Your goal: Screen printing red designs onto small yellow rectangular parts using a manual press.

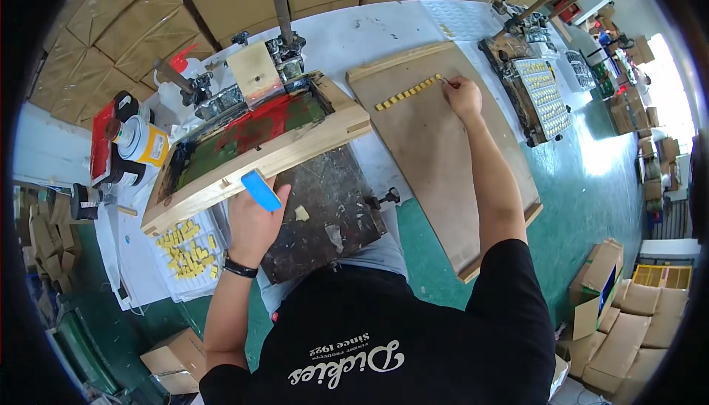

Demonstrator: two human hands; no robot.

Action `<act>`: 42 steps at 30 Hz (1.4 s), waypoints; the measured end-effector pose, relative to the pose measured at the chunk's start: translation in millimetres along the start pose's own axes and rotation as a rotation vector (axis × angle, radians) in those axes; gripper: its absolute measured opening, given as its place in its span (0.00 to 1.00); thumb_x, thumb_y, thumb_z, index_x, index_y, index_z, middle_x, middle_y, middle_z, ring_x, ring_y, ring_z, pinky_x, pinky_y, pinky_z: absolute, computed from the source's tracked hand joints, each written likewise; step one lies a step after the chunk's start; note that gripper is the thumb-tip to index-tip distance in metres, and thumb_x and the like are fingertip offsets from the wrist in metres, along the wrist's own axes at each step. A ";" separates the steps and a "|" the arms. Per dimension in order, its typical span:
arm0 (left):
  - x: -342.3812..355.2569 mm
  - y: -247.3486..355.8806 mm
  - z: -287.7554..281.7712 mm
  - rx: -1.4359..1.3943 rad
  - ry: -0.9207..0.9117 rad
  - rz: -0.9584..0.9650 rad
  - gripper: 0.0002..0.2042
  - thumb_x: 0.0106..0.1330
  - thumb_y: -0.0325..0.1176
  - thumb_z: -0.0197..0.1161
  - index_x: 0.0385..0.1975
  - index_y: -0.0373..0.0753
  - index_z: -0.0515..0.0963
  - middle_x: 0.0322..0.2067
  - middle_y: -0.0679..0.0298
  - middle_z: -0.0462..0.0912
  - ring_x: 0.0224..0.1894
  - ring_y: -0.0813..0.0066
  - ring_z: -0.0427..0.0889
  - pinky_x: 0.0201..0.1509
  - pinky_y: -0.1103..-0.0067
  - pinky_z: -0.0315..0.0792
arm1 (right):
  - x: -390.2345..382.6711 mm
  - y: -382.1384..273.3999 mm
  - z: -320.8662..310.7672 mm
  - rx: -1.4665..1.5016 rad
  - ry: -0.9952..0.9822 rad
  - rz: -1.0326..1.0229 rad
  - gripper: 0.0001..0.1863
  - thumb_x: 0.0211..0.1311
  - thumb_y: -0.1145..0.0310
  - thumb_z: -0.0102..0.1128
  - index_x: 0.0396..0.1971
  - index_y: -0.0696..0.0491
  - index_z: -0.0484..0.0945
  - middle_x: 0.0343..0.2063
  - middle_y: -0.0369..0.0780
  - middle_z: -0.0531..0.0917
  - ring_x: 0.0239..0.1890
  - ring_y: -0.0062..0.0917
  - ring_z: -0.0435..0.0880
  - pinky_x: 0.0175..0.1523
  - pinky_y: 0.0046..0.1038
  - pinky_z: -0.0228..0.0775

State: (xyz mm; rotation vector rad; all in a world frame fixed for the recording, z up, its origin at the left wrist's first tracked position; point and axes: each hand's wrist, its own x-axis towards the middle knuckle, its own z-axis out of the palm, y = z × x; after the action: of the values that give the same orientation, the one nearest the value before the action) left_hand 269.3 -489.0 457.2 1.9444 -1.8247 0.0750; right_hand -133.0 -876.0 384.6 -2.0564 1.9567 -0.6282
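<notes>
Lying across the bench, a long wooden board (443, 154) is being loaded with a row of small yellow pieces (408, 94) near its far end. A wooden screen frame (258, 155) is being gripped by the left hand (255, 220), closed beside a blue squeegee (261, 189). One yellow piece is being pinched by the right hand (463, 95) at the row's end.

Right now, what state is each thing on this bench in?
Wooden screen frame: tilted up, red ink on its mesh.
Blue squeegee: gripped in the left hand.
Right hand: pinching a piece at the end of the row of yellow pieces.
Wooden board: flat, mostly bare.
Loose yellow pieces: heaped on a white sheet.
</notes>
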 end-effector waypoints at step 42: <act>-107.5 -56.9 -41.3 -0.899 0.253 -0.567 0.22 0.77 0.23 0.60 0.70 0.35 0.77 0.32 0.70 0.77 0.30 0.82 0.68 0.36 0.85 0.66 | -235.2 -302.7 -51.2 0.096 -0.201 -1.245 0.27 0.50 0.77 0.73 0.55 0.50 0.87 0.45 0.37 0.90 0.32 0.32 0.87 0.35 0.30 0.78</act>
State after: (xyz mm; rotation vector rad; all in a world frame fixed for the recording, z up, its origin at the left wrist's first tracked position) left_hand 322.6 -373.4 439.3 1.5846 -0.8389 -0.5555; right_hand 109.2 -613.1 532.0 -2.9306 0.3322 -0.6191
